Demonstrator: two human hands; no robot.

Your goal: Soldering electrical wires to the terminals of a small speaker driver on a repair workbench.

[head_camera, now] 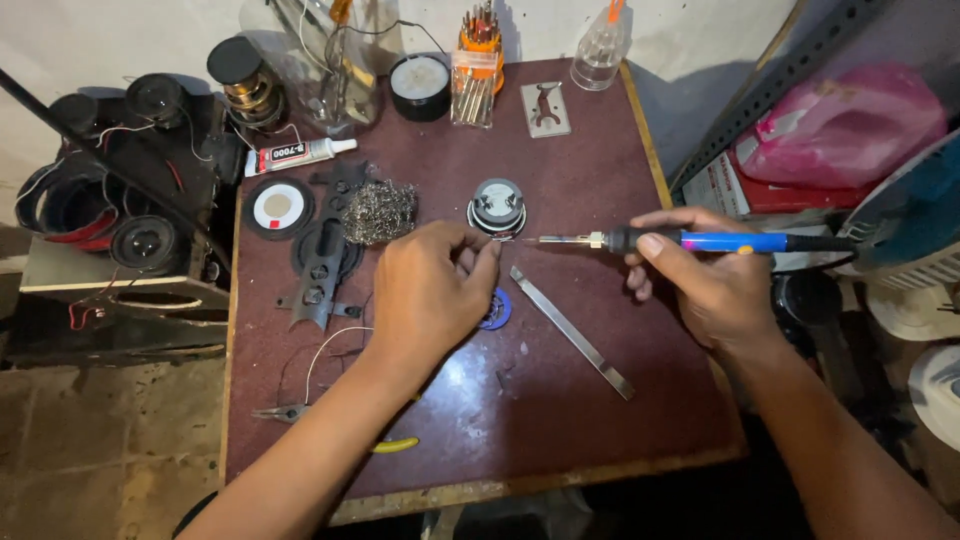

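Soldering iron gripped in right hand, tip nearing small round speaker just beyond left hand, whose fingertips pinch something unseen beside it; a slip could scorch those fingers.

On the worktop, your left hand rests just before the small speaker, your right hand to its right holding the soldering iron, tip pointed toward the speaker. A metal strip lies between your hands; wire wool sits left of the speaker, the screwdriver rack behind it.
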